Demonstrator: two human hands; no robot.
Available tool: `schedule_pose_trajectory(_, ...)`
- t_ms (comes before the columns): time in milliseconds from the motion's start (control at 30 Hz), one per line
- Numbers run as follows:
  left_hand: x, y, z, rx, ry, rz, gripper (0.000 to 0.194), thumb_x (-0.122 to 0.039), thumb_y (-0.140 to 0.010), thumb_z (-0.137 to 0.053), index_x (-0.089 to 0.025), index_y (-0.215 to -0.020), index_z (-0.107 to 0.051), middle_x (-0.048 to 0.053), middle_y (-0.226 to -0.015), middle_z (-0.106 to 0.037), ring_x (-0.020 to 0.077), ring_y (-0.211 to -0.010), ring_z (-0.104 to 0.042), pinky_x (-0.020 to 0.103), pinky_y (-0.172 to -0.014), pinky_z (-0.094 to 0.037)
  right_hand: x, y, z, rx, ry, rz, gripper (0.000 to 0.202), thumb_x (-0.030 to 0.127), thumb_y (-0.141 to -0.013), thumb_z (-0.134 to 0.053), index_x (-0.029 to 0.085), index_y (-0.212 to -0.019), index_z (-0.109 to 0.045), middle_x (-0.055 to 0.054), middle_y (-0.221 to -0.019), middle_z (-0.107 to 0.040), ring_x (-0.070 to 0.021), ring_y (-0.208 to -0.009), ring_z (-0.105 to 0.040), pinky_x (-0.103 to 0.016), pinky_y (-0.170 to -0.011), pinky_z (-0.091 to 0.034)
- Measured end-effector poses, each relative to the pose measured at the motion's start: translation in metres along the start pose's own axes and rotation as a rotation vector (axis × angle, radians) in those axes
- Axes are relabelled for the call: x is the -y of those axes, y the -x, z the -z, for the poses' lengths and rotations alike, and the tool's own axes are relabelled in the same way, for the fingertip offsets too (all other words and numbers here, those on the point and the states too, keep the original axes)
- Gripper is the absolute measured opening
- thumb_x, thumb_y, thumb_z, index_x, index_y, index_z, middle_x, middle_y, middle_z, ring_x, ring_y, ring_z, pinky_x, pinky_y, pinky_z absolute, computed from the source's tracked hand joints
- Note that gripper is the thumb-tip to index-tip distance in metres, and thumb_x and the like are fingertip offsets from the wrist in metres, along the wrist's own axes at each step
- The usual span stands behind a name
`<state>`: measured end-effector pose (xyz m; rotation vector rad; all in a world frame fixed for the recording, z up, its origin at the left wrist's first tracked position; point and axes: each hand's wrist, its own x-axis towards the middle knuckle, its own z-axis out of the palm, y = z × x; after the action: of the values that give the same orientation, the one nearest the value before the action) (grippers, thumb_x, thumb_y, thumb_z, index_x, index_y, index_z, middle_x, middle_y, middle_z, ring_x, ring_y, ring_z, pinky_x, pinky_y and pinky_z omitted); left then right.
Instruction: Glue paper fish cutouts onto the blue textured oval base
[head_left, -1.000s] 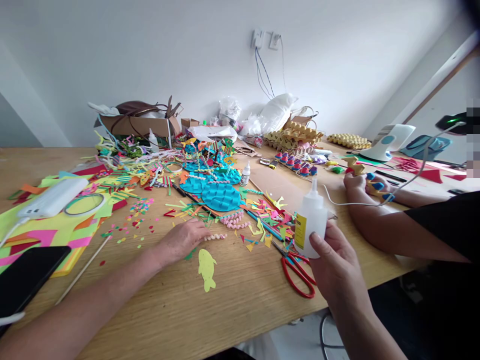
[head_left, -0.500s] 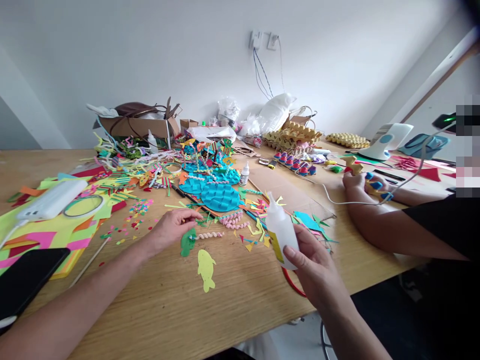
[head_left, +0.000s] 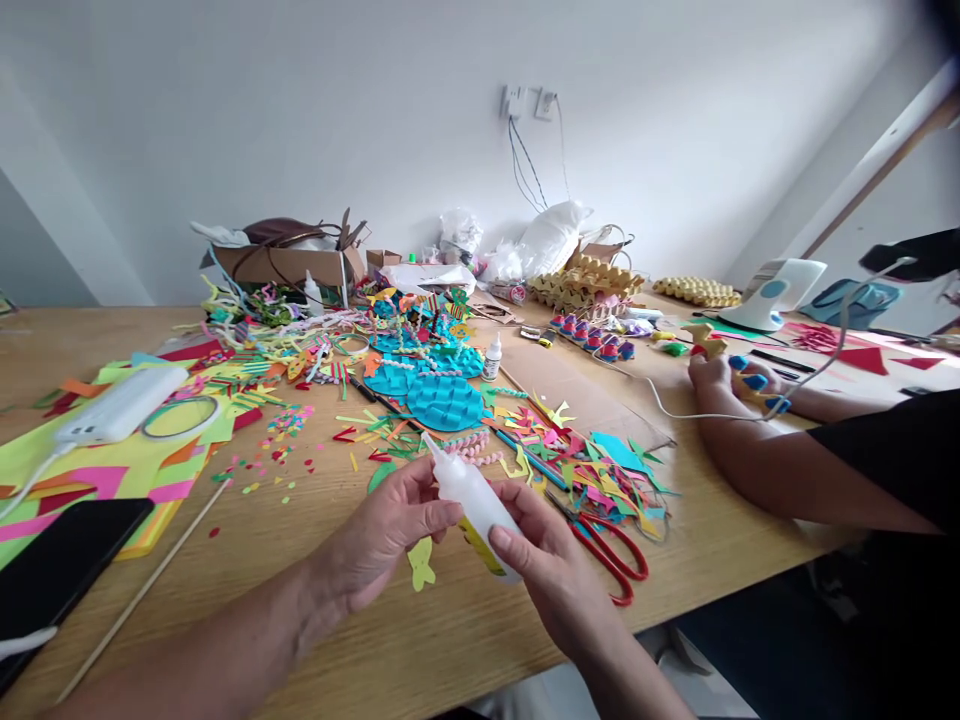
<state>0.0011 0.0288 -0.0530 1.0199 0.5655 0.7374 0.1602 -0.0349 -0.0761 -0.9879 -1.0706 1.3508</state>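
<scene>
My right hand (head_left: 551,550) is wrapped round the body of a white squeeze glue bottle (head_left: 480,510) with a yellow label. The bottle tilts, its pointed nozzle up and to the left. At its upper end my left hand (head_left: 390,530) grips it, thumb against the bottle's side and fingers near the neck. Under my left hand lies a yellow paper fish (head_left: 422,570), mostly covered. Just behind the fingers shows part of a green paper shape (head_left: 382,476). Scissors with red handles (head_left: 619,560) lie to the right of my right hand.
Beyond my hands lie blue egg-carton-like pieces (head_left: 446,400), a small glue bottle (head_left: 492,358) and paper scraps (head_left: 592,480). At left are a black phone (head_left: 67,570), a thin stick (head_left: 150,580) and coloured paper. A co-worker's hands (head_left: 712,375) hold a painted piece at right.
My left hand has left the green paper shape and moved right onto the glue bottle. My right hand has brought the bottle left and lower, tilting it further. The red scissors show more fully.
</scene>
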Motion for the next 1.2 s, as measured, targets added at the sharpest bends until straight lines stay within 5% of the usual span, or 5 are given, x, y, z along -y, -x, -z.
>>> schedule_pose_trajectory(167, -0.002, 0.003, -0.006, -0.103, 0.268, -0.015, 0.026, -0.027, -0.066, -0.075, -0.017, -0.088, -0.065, -0.001, -0.078, -0.059, 0.0072, -0.065, -0.050, 0.016, -0.056, -0.038, -0.006, 0.007, -0.001, 0.009, -0.066, 0.226, 0.069, 0.041, -0.055, -0.078, 0.033, -0.117, -0.049, -0.002, -0.118, -0.053, -0.0193, -0.097, -0.054, -0.026, -0.075, -0.046)
schedule_pose_trajectory(500, -0.001, 0.012, -0.026, -0.090, 0.387, 0.054, 0.030, -0.032, -0.068, -0.073, -0.020, -0.094, -0.065, 0.001, -0.090, -0.059, 0.0085, -0.073, -0.053, 0.017, -0.060, -0.042, -0.013, -0.018, -0.008, -0.224, 0.085, 0.555, 0.049, 0.026, -0.065, -0.073, 0.027, -0.111, -0.056, -0.007, -0.120, -0.054, -0.0260, -0.111, -0.050, -0.041, -0.094, -0.040)
schedule_pose_trajectory(700, 0.006, 0.025, 0.032, -0.125, -0.421, 0.091, 0.015, -0.015, -0.077, -0.053, -0.016, -0.081, -0.067, 0.002, -0.075, -0.063, 0.0113, -0.066, -0.055, 0.020, -0.056, -0.041, 0.005, -0.025, 0.010, -0.276, 0.029, 0.391, 0.032, 0.033, -0.071, -0.067, 0.020, -0.100, -0.061, -0.008, -0.097, -0.067, -0.0245, -0.090, -0.062, -0.039, -0.081, -0.048)
schedule_pose_trajectory(867, 0.019, 0.025, 0.071, 0.106, -1.238, -0.436, 0.041, 0.001, -0.076, -0.035, -0.020, -0.090, -0.067, 0.004, -0.093, -0.066, 0.0164, -0.090, -0.058, 0.030, -0.082, -0.045, 0.005, -0.030, 0.007, -0.182, 0.167, 0.241, 0.031, 0.038, -0.066, -0.070, 0.019, -0.090, -0.062, -0.005, -0.091, -0.067, -0.0218, -0.083, -0.062, -0.033, -0.074, -0.049)
schedule_pose_trajectory(1200, 0.039, 0.031, 0.072, 0.235, -1.571, -0.637, 0.036, -0.005, -0.084, -0.038, -0.023, -0.107, -0.059, 0.006, -0.104, -0.060, 0.0212, -0.103, -0.052, 0.034, -0.091, -0.041, -0.006, -0.035, -0.006, -0.067, 0.423, 0.293, 0.025, 0.034, -0.070, -0.067, 0.018, -0.087, -0.058, -0.002, -0.083, -0.061, -0.0179, -0.079, -0.056, -0.029, -0.072, -0.045)
